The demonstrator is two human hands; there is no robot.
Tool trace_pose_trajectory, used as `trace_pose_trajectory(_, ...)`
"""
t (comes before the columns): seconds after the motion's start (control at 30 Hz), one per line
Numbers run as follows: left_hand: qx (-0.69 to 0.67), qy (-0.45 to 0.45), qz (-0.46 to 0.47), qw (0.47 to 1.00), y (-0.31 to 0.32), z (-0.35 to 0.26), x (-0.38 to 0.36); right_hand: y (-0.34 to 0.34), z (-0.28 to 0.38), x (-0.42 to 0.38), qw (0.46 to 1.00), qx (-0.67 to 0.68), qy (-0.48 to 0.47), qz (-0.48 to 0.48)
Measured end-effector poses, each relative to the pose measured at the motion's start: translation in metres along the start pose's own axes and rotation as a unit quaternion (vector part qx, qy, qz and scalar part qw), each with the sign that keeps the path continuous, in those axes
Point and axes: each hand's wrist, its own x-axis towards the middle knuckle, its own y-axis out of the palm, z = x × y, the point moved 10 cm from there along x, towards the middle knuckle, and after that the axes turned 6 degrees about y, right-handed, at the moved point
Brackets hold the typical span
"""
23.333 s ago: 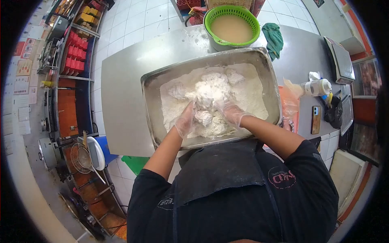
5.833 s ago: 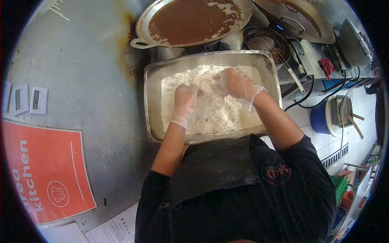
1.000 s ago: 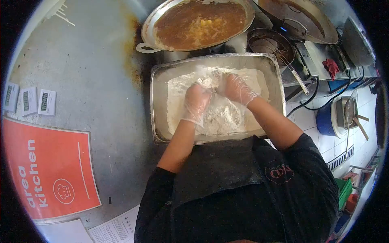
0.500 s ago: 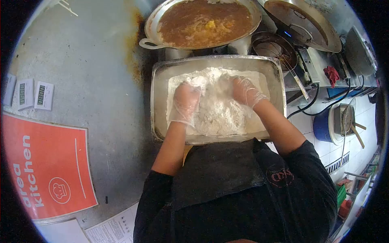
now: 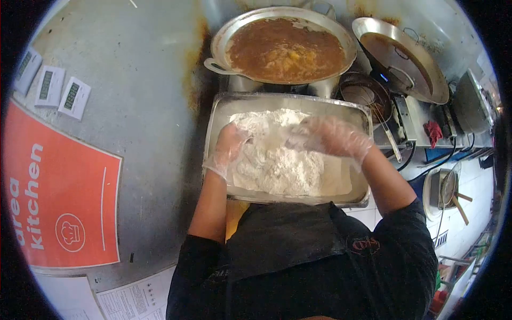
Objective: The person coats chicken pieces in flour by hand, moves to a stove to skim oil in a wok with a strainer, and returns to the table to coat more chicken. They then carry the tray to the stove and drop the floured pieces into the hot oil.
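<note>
Both hands wear clear plastic gloves over a metal tray (image 5: 288, 99) of white flour (image 5: 290, 173). At the tray's left side, my left hand (image 5: 230, 145) touches the flour, its fingers curled and partly covered by it. My right hand (image 5: 325, 136) reaches in from the right over the upper middle of the flour; its fingers are blurred by motion and dusted white, so what they hold, if anything, cannot be made out.
Behind the tray stands a wide pan (image 5: 288, 50) of bubbling brown oil. A second wok (image 5: 405, 61) and a dark pan with a strainer (image 5: 358, 95) are at the back right. Several timers (image 5: 50, 86) and an orange poster (image 5: 69, 197) are on the left.
The camera view has shifted, so pans and tray appear lower. My left hand has moved toward the tray's left wall, and my right hand has turned to point more to the left.
</note>
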Motion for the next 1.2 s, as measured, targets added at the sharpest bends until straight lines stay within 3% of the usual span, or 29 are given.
trace_pose_trajectory(0.03,0.089,-0.03,-0.001,0.996,-0.007,-0.001,-0.004,-0.014,0.002,0.004,0.995,-0.051,-0.08,-0.036)
trace_pose_trajectory(0.07,0.178,-0.059,-0.003,0.982,-0.014,0.001,-0.008,-0.036,0.012,-0.001,0.962,-0.19,-0.161,-0.114)
trace_pose_trajectory(0.1,0.175,-0.052,-0.006,0.983,-0.018,0.009,-0.01,-0.055,0.026,-0.009,0.897,-0.322,-0.236,-0.188)
trace_pose_trajectory(0.13,0.129,-0.042,-0.014,0.991,-0.022,0.028,-0.011,-0.076,0.044,-0.017,0.798,-0.418,-0.312,-0.302)
trace_pose_trajectory(0.17,0.082,-0.029,-0.019,0.996,-0.02,0.028,-0.012,-0.096,0.043,-0.012,0.772,-0.453,-0.3,-0.329)
trace_pose_trajectory(0.2,0.08,-0.02,-0.021,0.996,-0.019,0.029,-0.015,-0.131,0.007,0.014,0.968,-0.056,-0.146,-0.194)
trace_pose_trajectory(0.23,0.084,-0.008,-0.012,0.996,-0.008,0.018,-0.019,-0.146,-0.043,0.034,0.977,0.028,0.054,-0.204)
trace_pose_trajectory(0.27,0.087,0.004,-0.003,0.996,0.0,0.01,-0.021,-0.157,-0.054,0.046,0.976,0.021,0.051,-0.213)
trace_pose_trajectory(0.3,0.061,0.01,0.008,0.998,0.002,0.02,-0.018,-0.147,-0.043,0.06,0.935,-0.313,-0.032,-0.161)
trace_pose_trajectory(0.33,0.06,0.021,0.009,0.998,0.004,0.016,-0.019,-0.123,-0.053,0.072,0.781,-0.609,-0.105,-0.088)
trace_pose_trajectory(0.37,0.154,0.016,0.025,0.988,0.008,0.014,-0.018,-0.122,-0.078,0.092,0.776,-0.615,-0.1,-0.093)
trace_pose_trajectory(0.4,0.246,0.009,0.039,0.969,0.011,0.012,-0.015,-0.114,-0.107,0.115,0.812,-0.569,-0.102,-0.082)
trace_pose_trajectory(0.43,0.268,0.026,0.037,0.962,0.029,-0.039,-0.027,-0.11,-0.124,0.13,0.845,-0.52,-0.105,-0.07)
trace_pose_trajectory(0.47,0.268,0.034,0.036,0.962,0.028,-0.035,-0.022,-0.112,-0.126,0.136,0.842,-0.525,-0.102,-0.074)
trace_pose_trajectory(0.53,0.275,0.079,0.044,0.957,0.031,-0.032,-0.017,-0.09,-0.147,0.142,0.741,-0.662,-0.096,0.059)
trace_pose_trajectory(0.57,0.277,0.08,0.043,0.957,0.031,-0.033,-0.015,-0.091,-0.145,0.14,0.74,-0.663,-0.096,0.057)
trace_pose_trajectory(0.6,0.288,0.11,0.047,0.95,0.033,-0.039,-0.014,-0.12,-0.145,0.141,0.841,-0.54,0.0,-0.039)
trace_pose_trajectory(0.63,0.299,0.139,0.052,0.943,0.037,-0.05,-0.016,-0.146,-0.149,0.131,0.906,-0.391,0.096,-0.132)
trace_pose_trajectory(0.67,0.301,0.136,0.053,0.942,0.04,-0.064,-0.015,-0.166,-0.163,0.115,0.931,-0.225,0.189,-0.218)
trace_pose_trajectory(0.73,0.438,0.161,0.06,0.882,0.048,-0.103,-0.009,-0.172,-0.147,0.096,0.93,-0.213,0.164,-0.248)
trace_pose_trajectory(0.8,0.363,0.207,0.062,0.906,0.058,-0.154,0.002,-0.201,-0.098,0.044,0.917,-0.188,0.145,-0.322)
trace_pose_trajectory(0.83,0.284,0.245,0.07,0.924,0.062,-0.179,0.007,-0.206,-0.083,0.025,0.921,-0.172,0.143,-0.317)
trace_pose_trajectory(0.87,0.424,0.269,0.05,0.863,0.06,-0.196,0.019,-0.21,-0.068,0.006,0.926,-0.155,0.144,-0.312)
trace_pose_trajectory(0.93,0.522,0.333,0.083,0.781,0.068,-0.212,0.048,-0.209,-0.037,-0.032,0.939,-0.095,0.165,-0.288)
trace_pose_trajectory(1.0,0.644,0.25,0.029,0.723,0.084,-0.253,0.061,-0.191,-0.032,-0.043,0.953,-0.101,0.157,-0.239)
trace_pose_trajectory(1.03,0.644,0.248,0.036,0.722,0.087,-0.25,0.079,-0.175,-0.031,-0.045,0.964,-0.111,0.146,-0.192)
trace_pose_trajectory(1.13,0.697,0.18,0.004,0.695,0.075,-0.218,0.147,-0.117,-0.045,-0.058,0.981,-0.094,0.122,-0.117)
trace_pose_trajectory(1.17,0.736,0.163,0.02,0.656,0.073,-0.201,0.167,-0.1,-0.058,-0.062,0.98,-0.092,0.125,-0.121)
trace_pose_trajectory(1.2,0.774,0.146,0.035,0.615,0.071,-0.184,0.183,-0.076,-0.061,-0.062,0.99,-0.073,0.064,-0.103)
